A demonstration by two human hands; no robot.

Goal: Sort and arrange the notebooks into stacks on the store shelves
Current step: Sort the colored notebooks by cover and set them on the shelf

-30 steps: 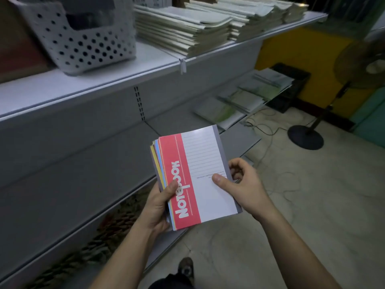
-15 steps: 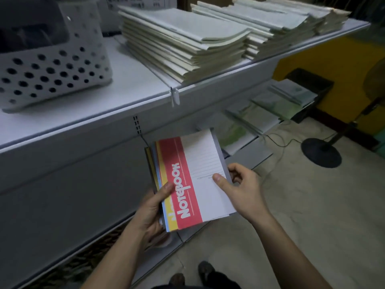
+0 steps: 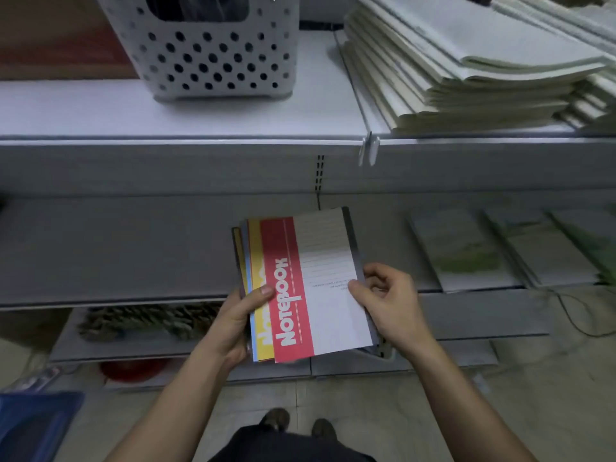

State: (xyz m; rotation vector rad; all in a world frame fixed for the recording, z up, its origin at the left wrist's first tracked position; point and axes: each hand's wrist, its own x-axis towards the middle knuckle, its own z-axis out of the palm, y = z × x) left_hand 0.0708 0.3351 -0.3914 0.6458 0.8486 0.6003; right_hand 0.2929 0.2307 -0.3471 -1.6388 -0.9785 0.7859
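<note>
View: head camera, the only view, looking down past both forearms at the shelving
Held item: a fanned bundle of notebooks (image 3: pixel 328 315) is carried in the air in front of the middle shelf (image 3: pixel 116 255) and rests on no shelf; a red cover (image 3: pixel 283 261) printed "Notebook" lies on top, with a yellow cover (image 3: pixel 256 258) and blue edges stepped out to its left
Left hand: the left hand (image 3: pixel 238 315) grips the bundle's left edge, thumb laid across the yellow and red covers, fingers under the bundle out of sight; judged to bear the weight and stop the fan sliding
Right hand: the right hand (image 3: pixel 388 301) pinches the bundle's right edge, thumb on the top cover's white panel, fingers curled behind; judged ready to peel off or square the top book
Reason for fan: stepped edges expose each colour, which suits sorting by cover
Upper shelf: the upper shelf (image 3: pixel 233 121) carries a perforated basket (image 3: pixel 213 51) at left and a tall pale stack (image 3: pixel 466 78) at right, with a wire divider and its clip (image 3: pixel 368 150) beside the stack; open room lies between basket and divider
Middle shelf contents: green-printed notebooks (image 3: pixel 463 251) lie flat at right, apart from the bundle; open room lies left of them
Edges: the upper shelf's front lip overhangs the middle shelf; judged that a book must enter low and level to pass beneath
Progress: judged mid-sort, bundle not yet set down
</note>
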